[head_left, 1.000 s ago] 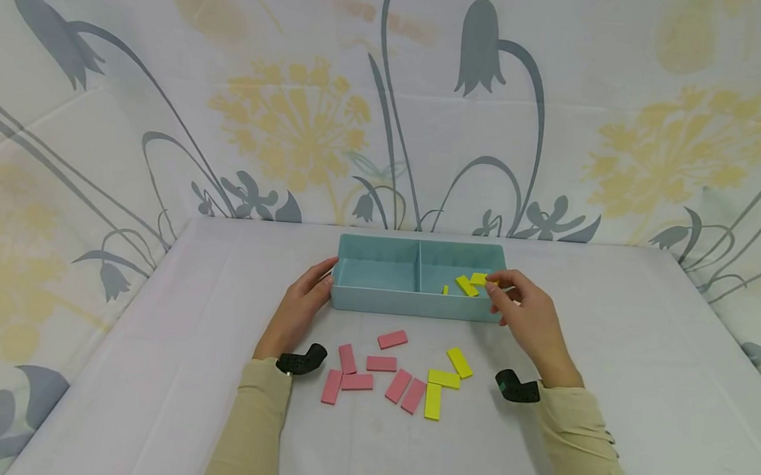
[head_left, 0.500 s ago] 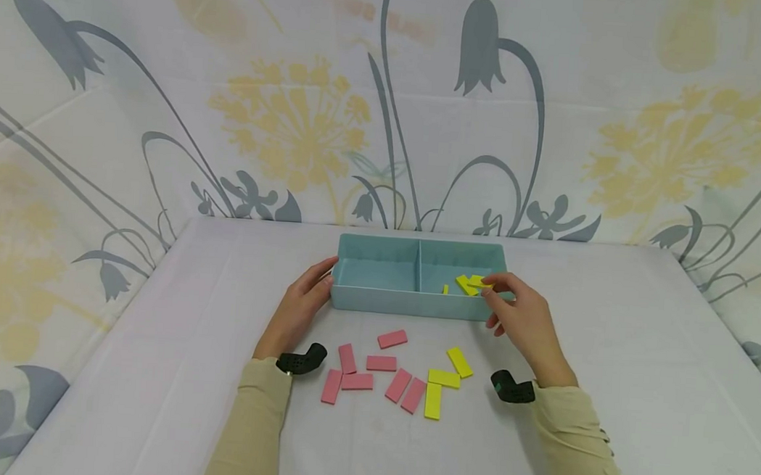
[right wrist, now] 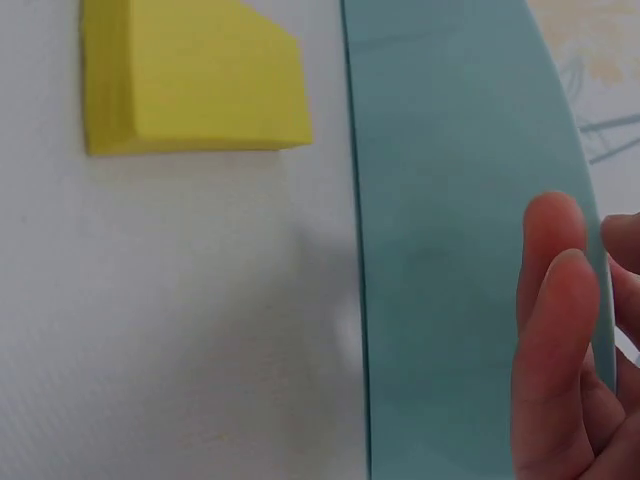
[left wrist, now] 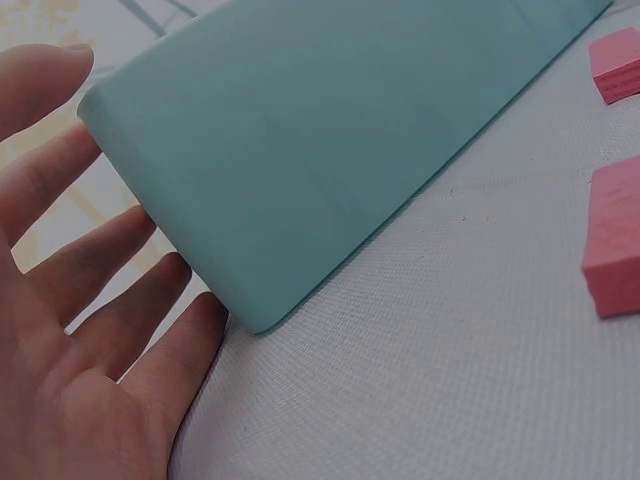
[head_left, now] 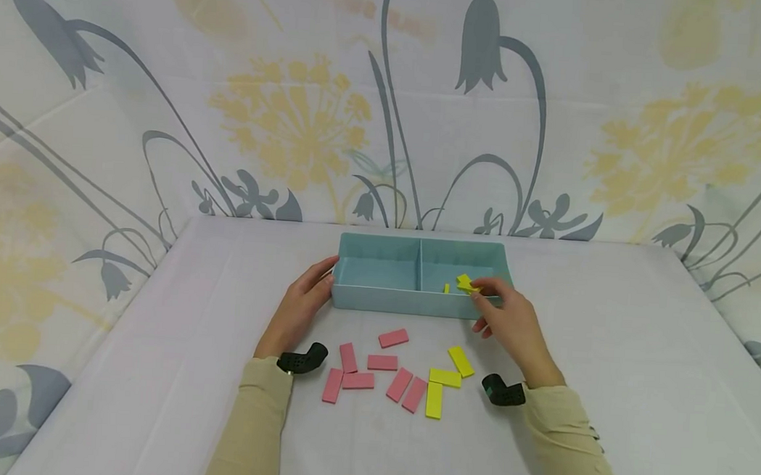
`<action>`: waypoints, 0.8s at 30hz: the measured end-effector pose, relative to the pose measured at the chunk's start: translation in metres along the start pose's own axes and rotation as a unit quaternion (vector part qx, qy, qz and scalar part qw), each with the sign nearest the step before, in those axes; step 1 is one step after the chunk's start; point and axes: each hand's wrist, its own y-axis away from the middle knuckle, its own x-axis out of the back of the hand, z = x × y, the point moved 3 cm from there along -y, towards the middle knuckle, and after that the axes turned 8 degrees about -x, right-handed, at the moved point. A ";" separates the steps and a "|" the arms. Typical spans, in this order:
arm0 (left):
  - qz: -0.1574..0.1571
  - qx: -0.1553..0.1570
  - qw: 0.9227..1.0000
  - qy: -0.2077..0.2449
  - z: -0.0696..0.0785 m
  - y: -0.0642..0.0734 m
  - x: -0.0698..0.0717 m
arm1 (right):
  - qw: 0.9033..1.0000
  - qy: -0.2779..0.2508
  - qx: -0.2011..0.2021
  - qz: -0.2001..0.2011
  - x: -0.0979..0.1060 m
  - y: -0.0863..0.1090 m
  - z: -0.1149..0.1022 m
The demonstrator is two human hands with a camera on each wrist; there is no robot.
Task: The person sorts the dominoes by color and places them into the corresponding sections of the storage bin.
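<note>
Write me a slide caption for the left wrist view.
A left hand touches the end of a blue-green box, with two pink blocks nearby on a white cloth.

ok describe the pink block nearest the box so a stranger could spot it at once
Find the teal box on the white table. Just below it in the head view lies a slanted pink block. It sits closer to the box than the other pink blocks, touching none.
</note>
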 end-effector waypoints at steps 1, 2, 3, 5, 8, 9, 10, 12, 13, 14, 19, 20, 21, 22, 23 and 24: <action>-0.001 0.000 1.000 0.002 0.002 0.001 0.000 | 1.000 0.001 0.001 0.001 -0.001 0.000 0.000; -0.002 0.001 1.000 0.005 0.005 0.001 0.000 | 1.000 0.002 0.002 0.002 -0.002 0.000 -0.001; -0.003 0.002 1.000 0.007 0.008 0.002 -0.001 | 1.000 0.005 0.004 0.004 -0.003 0.000 -0.001; -0.007 0.005 1.000 0.007 0.014 0.004 -0.001 | 1.000 0.013 0.010 0.008 -0.003 0.001 -0.002; -0.010 0.008 1.000 0.003 0.022 0.006 -0.002 | 1.000 0.023 0.016 0.011 -0.004 0.001 -0.003; -0.010 0.008 1.000 0.000 0.023 0.007 -0.002 | 0.999 0.026 0.018 0.012 -0.005 0.001 -0.003; -0.010 0.007 1.000 -0.001 0.024 0.007 -0.002 | 0.999 0.030 0.018 0.012 -0.005 0.001 -0.003; -0.009 0.005 1.000 0.002 0.023 0.007 -0.002 | 0.999 0.038 0.020 0.010 -0.005 0.000 -0.004; -0.008 0.005 1.000 0.003 0.021 0.006 -0.002 | 0.999 0.042 0.021 0.009 -0.005 0.000 -0.004; -0.007 0.004 1.000 0.004 0.018 0.005 -0.001 | 0.999 0.046 0.022 0.008 -0.006 0.000 -0.004; 0.000 -0.002 1.000 -0.003 0.002 0.001 0.000 | 0.998 0.058 0.028 0.000 -0.005 0.001 -0.005; 0.001 -0.004 1.000 -0.005 0.000 0.000 0.000 | 0.998 0.059 0.030 -0.001 -0.005 0.001 -0.005; 0.002 -0.005 1.000 -0.006 -0.001 0.000 0.000 | 0.998 0.060 0.030 -0.001 -0.005 0.000 -0.005; 0.002 -0.006 1.000 -0.005 -0.002 0.000 0.000 | 0.998 0.061 0.030 -0.001 -0.005 0.000 -0.005; 0.001 -0.006 1.000 -0.006 -0.002 0.000 0.000 | 0.998 0.061 0.029 -0.001 -0.005 0.000 -0.005; 0.000 -0.005 1.000 -0.005 -0.002 0.000 0.000 | 0.998 0.062 0.029 -0.001 -0.006 0.000 -0.005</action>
